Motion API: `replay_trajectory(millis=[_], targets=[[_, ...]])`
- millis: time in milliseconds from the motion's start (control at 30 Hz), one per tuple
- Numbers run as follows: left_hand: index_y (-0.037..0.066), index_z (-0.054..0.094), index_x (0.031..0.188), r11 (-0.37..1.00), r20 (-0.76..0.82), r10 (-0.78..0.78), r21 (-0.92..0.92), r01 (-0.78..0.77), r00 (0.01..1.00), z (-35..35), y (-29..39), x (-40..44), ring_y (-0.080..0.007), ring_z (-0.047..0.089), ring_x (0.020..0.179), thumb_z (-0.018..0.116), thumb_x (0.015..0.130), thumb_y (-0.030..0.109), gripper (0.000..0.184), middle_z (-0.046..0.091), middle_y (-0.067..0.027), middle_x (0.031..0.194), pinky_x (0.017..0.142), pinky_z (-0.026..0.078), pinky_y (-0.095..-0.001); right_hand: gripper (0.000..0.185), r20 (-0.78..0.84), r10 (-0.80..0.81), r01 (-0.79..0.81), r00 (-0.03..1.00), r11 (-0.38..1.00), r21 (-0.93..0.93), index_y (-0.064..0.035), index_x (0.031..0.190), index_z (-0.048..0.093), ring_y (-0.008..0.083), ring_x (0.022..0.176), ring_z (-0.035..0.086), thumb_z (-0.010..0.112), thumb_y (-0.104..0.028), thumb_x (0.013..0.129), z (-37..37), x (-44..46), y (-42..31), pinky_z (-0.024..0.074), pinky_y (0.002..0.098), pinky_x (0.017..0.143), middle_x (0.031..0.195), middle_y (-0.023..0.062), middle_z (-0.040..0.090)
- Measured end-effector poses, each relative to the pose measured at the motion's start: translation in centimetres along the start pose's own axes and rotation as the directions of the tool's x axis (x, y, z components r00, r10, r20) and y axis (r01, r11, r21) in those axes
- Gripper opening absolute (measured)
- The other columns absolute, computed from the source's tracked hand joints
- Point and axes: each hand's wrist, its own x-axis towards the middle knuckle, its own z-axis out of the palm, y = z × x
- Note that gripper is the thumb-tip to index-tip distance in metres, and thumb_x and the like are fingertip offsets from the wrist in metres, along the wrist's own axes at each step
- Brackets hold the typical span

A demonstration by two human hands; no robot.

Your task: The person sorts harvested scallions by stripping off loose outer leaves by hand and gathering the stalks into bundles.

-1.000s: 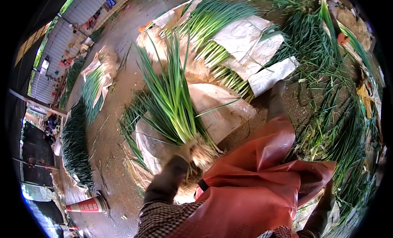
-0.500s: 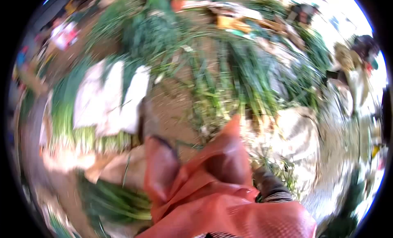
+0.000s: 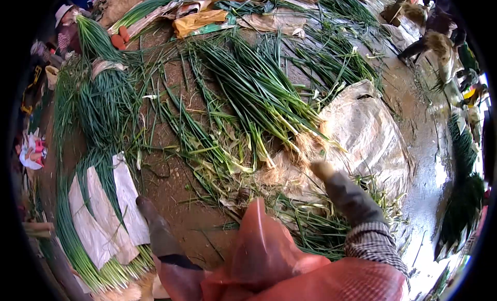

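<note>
My right hand, in a tan glove with a dark sleeve cover, reaches to the pale root ends of a loose bundle of long green onions. Its fingers are too indistinct to tell whether they grip any roots. The bundle lies slanted on the ground, leaves toward the upper left. Beside and under its roots is a crumpled pale sack. My left hand is out of view.
At the lower left, pale sheets cover more green onions. Loose leaves litter the brown ground. A yellow bag lies at the top. A person in a white hat is upper left; another person is upper right.
The view has swung to the right. My left hand and the bunch it held have left the view. My right hand has moved forward to the roots of the loose bundle.
</note>
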Motion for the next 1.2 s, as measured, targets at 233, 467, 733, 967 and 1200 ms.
replay_trajectory(millis=[233, 467, 733, 967, 1200], targets=[[0.007, 0.045, 0.133, 0.897, 0.147, 0.256, 0.331, -0.292, 0.955, -0.8, 8.4, 9.6, -0.0249, 0.055, 0.111, 0.056, 0.091, 0.023, 0.046, 0.056, -0.0136, 0.120, 0.096, 0.046, -0.0405, 0.022, -0.093, 0.198, -0.172, 0.976, 0.957, 0.233, -0.0003, 0.086, 0.063, 0.0353, 0.077, 0.061, 0.060, -0.022, 0.080, 6.8, 22.6, 3.8, 0.0493, 0.0418, 0.067, 0.082, 0.0198, 0.063], [0.008, 0.045, 0.133, 0.884, 0.529, 0.405, -0.017, -0.467, 0.746, 13.7, 15.4, 15.0, -0.0249, 0.054, 0.115, 0.057, 0.091, 0.025, 0.047, 0.055, -0.0136, 0.125, 0.096, 0.046, -0.0407, 0.020, 0.418, 0.248, -0.443, 0.874, 0.761, 0.474, -0.0023, 0.093, 0.065, 0.0192, 0.073, 0.059, 0.054, -0.020, 0.090, 4.9, 17.8, -10.2, 0.0509, 0.0367, 0.066, 0.089, 0.0133, 0.065], [-0.001, 0.051, 0.113, 0.537, 0.684, 0.320, -0.701, 0.469, 0.656, 21.3, 16.7, 6.8, -0.0283, 0.062, 0.097, 0.053, 0.091, 0.006, 0.023, 0.059, -0.0171, 0.115, 0.089, 0.051, -0.0401, 0.028, 0.553, -0.008, -0.549, 0.833, 0.109, 0.829, -0.0028, 0.101, 0.062, 0.0083, 0.059, 0.043, 0.050, -0.028, 0.095, 8.0, 10.5, -13.9, 0.0363, 0.0242, 0.054, 0.069, -0.0015, 0.050], [-0.003, 0.050, 0.122, 0.180, 0.608, 0.293, -0.793, 0.582, 0.738, 23.6, 12.0, 6.4, -0.0208, 0.060, 0.098, 0.052, 0.092, 0.007, 0.031, 0.060, -0.0119, 0.111, 0.087, 0.051, -0.0336, 0.033, 0.473, -0.005, -0.428, 0.881, 0.420, 0.800, -0.0006, 0.100, 0.061, 0.0097, 0.060, 0.052, 0.057, -0.032, 0.093, 10.6, 11.1, -15.9, 0.0424, 0.0248, 0.054, 0.074, 0.0026, 0.059], [-0.003, 0.051, 0.116, 0.691, 0.441, 0.191, -0.695, 0.199, 0.877, 25.1, 10.2, 6.6, -0.0137, 0.059, 0.085, 0.069, 0.083, 0.006, 0.039, 0.060, -0.0087, 0.102, 0.077, 0.051, -0.0255, 0.037, 0.446, 0.024, -0.161, 0.895, 0.949, 0.272, -0.0075, 0.096, 0.065, 0.0157, 0.057, 0.053, 0.050, -0.041, 0.094, 9.7, 10.4, -16.8, 0.0460, 0.0332, 0.054, 0.072, 0.0067, 0.060]])
